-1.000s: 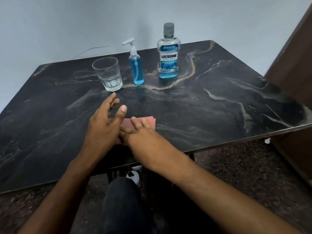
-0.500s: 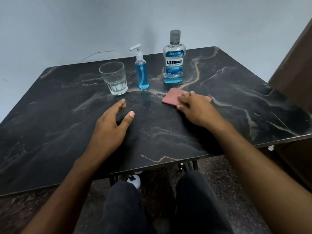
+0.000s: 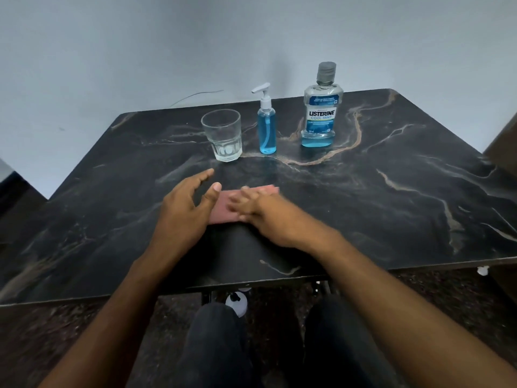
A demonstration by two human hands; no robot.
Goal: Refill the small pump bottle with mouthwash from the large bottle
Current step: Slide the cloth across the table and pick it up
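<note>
Right hand (image 3: 268,219) presses a pink cloth (image 3: 223,211) flat, left hand (image 3: 184,211) spread; the slick, near-empty Listerine bottle (image 3: 320,119) likely lifts lightly by its waist.

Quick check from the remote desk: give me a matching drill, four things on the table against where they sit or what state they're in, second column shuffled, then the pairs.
Things
1. glass
2. small pump bottle
3. large bottle
4. pink cloth

States
A. grey cap on, low blue liquid
B. flat under the right hand
C. leftmost of the back row, holds no blue liquid
D. white pump on, mostly full of blue liquid

Pairs: 1-C, 2-D, 3-A, 4-B
</note>
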